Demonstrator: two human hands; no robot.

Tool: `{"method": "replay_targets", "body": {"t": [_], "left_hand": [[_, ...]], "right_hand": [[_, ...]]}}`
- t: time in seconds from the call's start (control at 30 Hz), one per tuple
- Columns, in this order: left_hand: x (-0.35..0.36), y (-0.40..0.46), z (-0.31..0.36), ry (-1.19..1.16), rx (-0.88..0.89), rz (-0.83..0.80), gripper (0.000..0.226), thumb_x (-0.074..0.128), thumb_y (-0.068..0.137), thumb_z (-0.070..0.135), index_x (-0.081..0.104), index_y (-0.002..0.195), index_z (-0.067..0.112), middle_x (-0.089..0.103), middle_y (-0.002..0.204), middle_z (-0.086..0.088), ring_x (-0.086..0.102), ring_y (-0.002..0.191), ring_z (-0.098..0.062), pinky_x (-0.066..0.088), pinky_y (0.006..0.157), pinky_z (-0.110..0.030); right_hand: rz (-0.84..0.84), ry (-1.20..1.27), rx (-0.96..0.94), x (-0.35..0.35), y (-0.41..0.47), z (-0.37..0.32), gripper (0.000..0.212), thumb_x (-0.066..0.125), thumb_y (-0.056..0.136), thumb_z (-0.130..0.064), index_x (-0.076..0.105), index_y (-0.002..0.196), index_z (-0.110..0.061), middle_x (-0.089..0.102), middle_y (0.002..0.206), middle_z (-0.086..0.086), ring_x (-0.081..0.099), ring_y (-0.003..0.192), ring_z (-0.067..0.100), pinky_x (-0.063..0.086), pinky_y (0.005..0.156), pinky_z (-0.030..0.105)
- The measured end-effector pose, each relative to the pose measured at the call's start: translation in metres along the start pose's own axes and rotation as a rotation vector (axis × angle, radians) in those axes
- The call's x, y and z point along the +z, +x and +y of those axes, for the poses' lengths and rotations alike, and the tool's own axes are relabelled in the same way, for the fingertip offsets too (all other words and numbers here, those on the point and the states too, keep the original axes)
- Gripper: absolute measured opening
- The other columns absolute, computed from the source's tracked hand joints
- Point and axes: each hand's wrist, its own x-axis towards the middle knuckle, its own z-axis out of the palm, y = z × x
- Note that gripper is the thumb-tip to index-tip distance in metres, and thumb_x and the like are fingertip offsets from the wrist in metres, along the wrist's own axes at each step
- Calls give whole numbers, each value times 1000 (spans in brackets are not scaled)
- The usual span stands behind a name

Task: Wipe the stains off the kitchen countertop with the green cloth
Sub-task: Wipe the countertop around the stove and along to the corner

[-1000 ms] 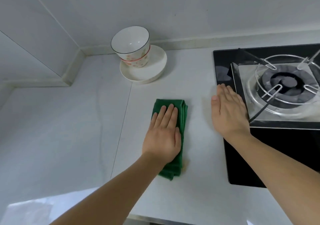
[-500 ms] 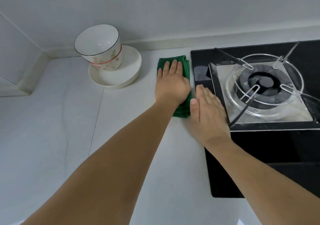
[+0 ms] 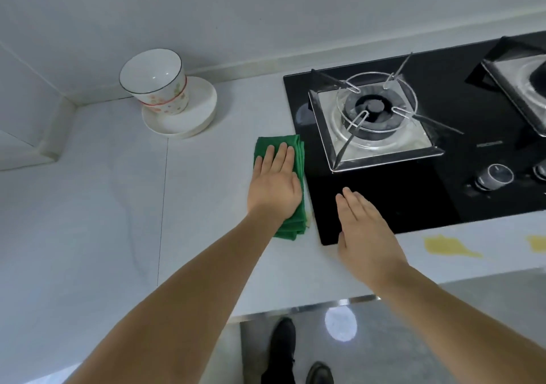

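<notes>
Flat-fingered, the left hand (image 3: 273, 187) presses the folded green cloth (image 3: 291, 219) onto the worktop (image 3: 88, 206), just at the hob's (image 3: 399, 194) nine o'clock edge. Right hand (image 3: 367, 230) hovers open, holding nothing. Stacked bowls (image 3: 156, 84) sit in a white dish (image 3: 204, 109); yellow stains (image 3: 449, 246) lie at three o'clock.

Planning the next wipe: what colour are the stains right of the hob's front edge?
Yellow stains, clearest in the head view.

Corner kitchen, pale walls.
Grey walls (image 3: 266, 14) are met by a raised backsplash strip (image 3: 251, 66); a light patch (image 3: 340, 323) is seen on the grey floor (image 3: 413, 339).
</notes>
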Motion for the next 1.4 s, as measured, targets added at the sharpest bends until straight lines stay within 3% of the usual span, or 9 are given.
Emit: {"method": "replay_targets", "body": {"t": [0.07,0.27,0.5,0.67,0.8,0.97,1.07,1.2,1.4], "left_hand": [[7,-42,10,-12,2,-28,61,16,102,34,3,159,18,1,167,1,-5,153,-22,3,125,-43],[7,-144,25,-73,-22,-171,61,14,103,35,-7,158,18,-12,165,3,-17,151,-17,-7,124,-40],[-28,-153,0,-181,73,-436,72,37,102,32,-8,158,22,-19,164,4,-21,149,-15,-7,123,-37],[-29,-156,-12,-121,172,-489,89,50,96,42,-13,157,25,-27,161,7,-26,147,-13,-8,122,-34],[-26,-150,-17,45,237,-482,96,44,94,61,-21,154,26,-32,159,5,-28,147,-14,-8,122,-36],[-23,-151,-16,126,223,-487,94,34,95,68,-27,151,25,-34,158,3,-30,146,-16,-7,123,-41],[-22,-153,-1,90,112,-516,94,33,95,67,-29,150,24,-36,157,3,-33,145,-17,-11,122,-40],[-4,-156,59,-120,-251,-490,94,35,97,62,-29,151,20,-36,157,-2,-35,144,-24,-17,118,-43],[0,-147,139,-80,-621,-422,86,20,100,58,-22,151,3,-22,162,-15,-15,149,-36,5,122,-49]], "right_hand": [[-67,-18,1,-2,-17,3,68,33,97,-17,-2,154,-8,-9,162,8,-7,149,21,-3,121,35],[-237,25,119,-5,-90,-2,70,36,98,-19,-6,154,-9,-13,162,8,-9,149,23,0,121,37],[-215,-110,178,-23,-115,25,73,37,100,-31,-10,154,-14,-15,162,4,-10,149,24,-2,121,42],[-211,-220,168,-32,-92,40,102,56,90,-52,-15,152,-15,-20,160,6,-12,148,26,-5,120,46],[-217,-337,98,-30,-71,42,119,64,80,-60,-18,151,-12,-23,159,12,-17,147,29,-9,119,48],[-277,-394,55,-8,-65,50,114,59,85,-56,-21,149,-4,-23,158,17,-14,147,32,-9,119,46],[-224,-328,17,0,-68,59,117,62,85,-55,-24,148,-6,-26,157,15,-17,147,32,-8,120,44],[-185,-287,-111,-3,-64,80,123,66,78,-62,-18,151,-10,-20,160,10,-12,148,28,-4,121,44],[-269,-118,-290,-34,-59,128,116,67,78,-56,-15,153,-21,-18,161,-1,-10,149,17,-9,120,41]]}}
